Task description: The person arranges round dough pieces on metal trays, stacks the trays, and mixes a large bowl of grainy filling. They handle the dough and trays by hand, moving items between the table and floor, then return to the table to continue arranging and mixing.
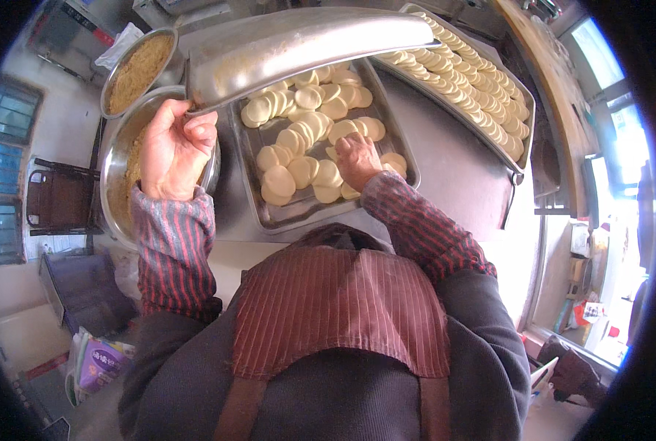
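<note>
My left hand grips the near left corner of a metal tray, which is raised and tilted above the table. Below it lies a second metal tray with many thin, round dough wrappers in overlapping rows and loose piles. My right hand reaches into this lower tray, its curled fingers down among the wrappers at the right of the middle. Whether the fingers pinch a wrapper is hidden by the hand. The raised tray covers the far part of the lower one.
On the right, another metal tray holds dense rows of dough rounds. Two steel bowls stand at the left: the farther bowl contains yellowish crumbly filling, and the larger bowl sits beside my left forearm. A wooden board runs along the far right.
</note>
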Action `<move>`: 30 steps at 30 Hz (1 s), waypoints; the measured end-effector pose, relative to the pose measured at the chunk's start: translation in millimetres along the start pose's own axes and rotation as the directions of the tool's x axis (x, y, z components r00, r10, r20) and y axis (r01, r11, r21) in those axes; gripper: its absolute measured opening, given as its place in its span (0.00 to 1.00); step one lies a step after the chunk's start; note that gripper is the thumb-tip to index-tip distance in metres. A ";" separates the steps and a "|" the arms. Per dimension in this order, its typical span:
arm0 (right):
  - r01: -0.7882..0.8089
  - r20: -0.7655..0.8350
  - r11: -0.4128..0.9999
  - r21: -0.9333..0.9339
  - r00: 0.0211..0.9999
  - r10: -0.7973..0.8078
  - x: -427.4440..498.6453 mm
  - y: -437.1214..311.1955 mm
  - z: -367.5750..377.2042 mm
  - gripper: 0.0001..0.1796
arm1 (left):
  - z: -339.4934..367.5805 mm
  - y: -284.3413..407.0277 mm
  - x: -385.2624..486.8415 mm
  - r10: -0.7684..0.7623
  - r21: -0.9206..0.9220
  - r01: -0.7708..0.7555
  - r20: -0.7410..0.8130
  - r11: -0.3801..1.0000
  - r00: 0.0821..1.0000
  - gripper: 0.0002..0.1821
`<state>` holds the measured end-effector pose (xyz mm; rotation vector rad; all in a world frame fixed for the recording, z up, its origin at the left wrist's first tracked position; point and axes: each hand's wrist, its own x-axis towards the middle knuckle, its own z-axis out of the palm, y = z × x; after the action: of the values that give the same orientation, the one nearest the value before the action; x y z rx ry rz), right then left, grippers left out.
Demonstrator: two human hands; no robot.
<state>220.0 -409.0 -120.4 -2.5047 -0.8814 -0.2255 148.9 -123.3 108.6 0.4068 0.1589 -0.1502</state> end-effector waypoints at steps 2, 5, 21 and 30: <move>-0.060 0.113 0.996 0.069 0.992 0.052 5.5 -3.9 1.7 0.12 | 1.0 6.7 2.2 -0.002 -0.026 0.003 0.031 1.000 1.000 0.05; -0.275 0.168 0.955 0.114 0.952 0.255 13.3 -2.4 2.3 0.16 | 1.3 16.5 3.6 0.001 -0.043 0.001 0.041 0.999 0.999 0.05; -0.378 0.194 0.925 0.036 0.911 0.365 58.8 43.3 4.9 0.16 | -14.1 27.5 14.2 0.090 0.047 -0.089 -0.006 0.995 0.996 0.12; -0.066 0.253 0.992 -0.104 0.963 0.091 49.7 32.3 9.1 0.19 | -21.3 28.4 17.5 0.085 0.053 -0.085 -0.001 0.995 0.996 0.11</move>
<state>279.0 -399.4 -125.6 -2.6933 -0.8856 0.0892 168.4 -91.0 96.9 0.4659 0.1405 -0.0704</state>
